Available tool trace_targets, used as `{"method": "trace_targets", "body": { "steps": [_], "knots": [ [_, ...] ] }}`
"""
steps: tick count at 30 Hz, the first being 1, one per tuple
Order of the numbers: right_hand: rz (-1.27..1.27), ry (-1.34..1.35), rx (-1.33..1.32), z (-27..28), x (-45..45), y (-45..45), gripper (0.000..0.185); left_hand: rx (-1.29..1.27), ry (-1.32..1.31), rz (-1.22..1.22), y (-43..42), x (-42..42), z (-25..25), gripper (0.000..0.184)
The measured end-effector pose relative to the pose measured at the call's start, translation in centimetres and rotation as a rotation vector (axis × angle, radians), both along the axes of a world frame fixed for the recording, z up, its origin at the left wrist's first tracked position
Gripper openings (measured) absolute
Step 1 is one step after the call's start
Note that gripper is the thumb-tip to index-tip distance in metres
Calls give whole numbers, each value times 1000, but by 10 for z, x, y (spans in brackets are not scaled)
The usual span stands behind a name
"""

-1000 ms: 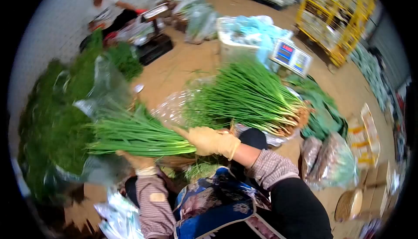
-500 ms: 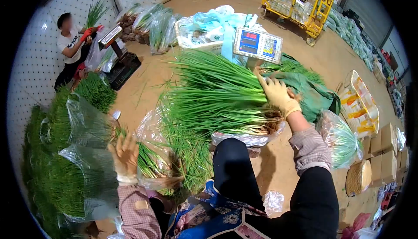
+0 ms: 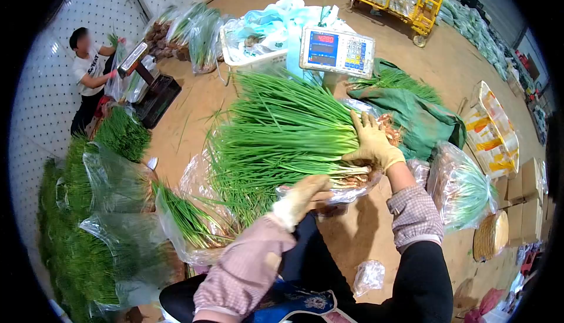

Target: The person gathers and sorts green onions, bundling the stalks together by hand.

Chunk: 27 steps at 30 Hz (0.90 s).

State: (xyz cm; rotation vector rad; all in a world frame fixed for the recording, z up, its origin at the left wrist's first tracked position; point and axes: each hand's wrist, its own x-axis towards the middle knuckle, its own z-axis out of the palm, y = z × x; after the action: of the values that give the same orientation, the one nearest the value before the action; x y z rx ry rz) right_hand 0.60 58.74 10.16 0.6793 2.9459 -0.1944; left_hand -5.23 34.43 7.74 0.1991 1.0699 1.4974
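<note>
A large pile of green onions (image 3: 288, 129) lies on plastic below the scale display (image 3: 336, 51), leaves to the left and roots to the right. My right hand (image 3: 375, 142) rests on the root end with its gloved fingers spread. Near the pile's lower edge is my left hand (image 3: 302, 198), gloved, its fingers pointing right beside the plastic; whether they hold anything is hidden. The display shows red digits. Left of the pile, an open plastic bag (image 3: 197, 223) holds more green onions.
Bagged greens (image 3: 126, 252) line the left side. A person in a white shirt handles a bag by another scale (image 3: 154, 96). A white crate (image 3: 252, 61) stands behind, a yellow cart (image 3: 399, 0) farther back. Right are a green cloth (image 3: 411, 117), a bagged bundle (image 3: 461, 188) and cardboard boxes (image 3: 523, 205).
My left hand has moved right, from the bags to the pile's lower edge. My right hand stays on the roots. The display's digits differ, and the other person's arms are lower.
</note>
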Motion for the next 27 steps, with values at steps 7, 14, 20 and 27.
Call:
{"method": "trace_targets", "body": {
  "steps": [7,14,20,27],
  "knots": [
    [7,50,-82,8,-3,20,115,108,-244,-109,58,20,-76,25],
    [-111,150,17,3,-14,33,90,-162,-70,-33,61,18,-130,27],
    [-201,31,150,-5,-40,41,84,67,-73,95,77,18,-154,43],
    [-44,180,-44,-26,-52,19,78,-31,-14,220,79,3,-93,66]
  ]
}}
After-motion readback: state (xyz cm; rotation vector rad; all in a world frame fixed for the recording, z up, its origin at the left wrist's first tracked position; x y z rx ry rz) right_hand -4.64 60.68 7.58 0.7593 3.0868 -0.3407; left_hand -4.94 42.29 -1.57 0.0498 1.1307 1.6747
